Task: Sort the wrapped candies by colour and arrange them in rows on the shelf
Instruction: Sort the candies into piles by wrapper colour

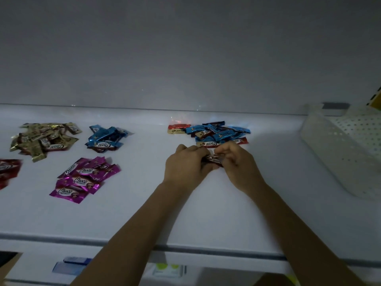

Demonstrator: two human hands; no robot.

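Note:
On the white shelf (pixel 144 213) lie sorted heaps of wrapped candies: a gold heap (pixel 44 139) at the far left, a blue heap (pixel 105 139) beside it, a pink heap (pixel 84 178) in front, and red candies (pixel 8 170) at the left edge. A mixed pile (pixel 216 132) of mostly blue, with some red and gold, lies at centre right. Just in front of it my left hand (pixel 186 166) and my right hand (pixel 239 164) meet, both closed on dark red candies (pixel 214 159) held between them.
A white perforated plastic basket (pixel 338 153) stands at the right, close to my right hand. The shelf's back wall rises behind the piles. The shelf's front edge (pixel 82 238) runs across below, with blue and green packages on a lower level.

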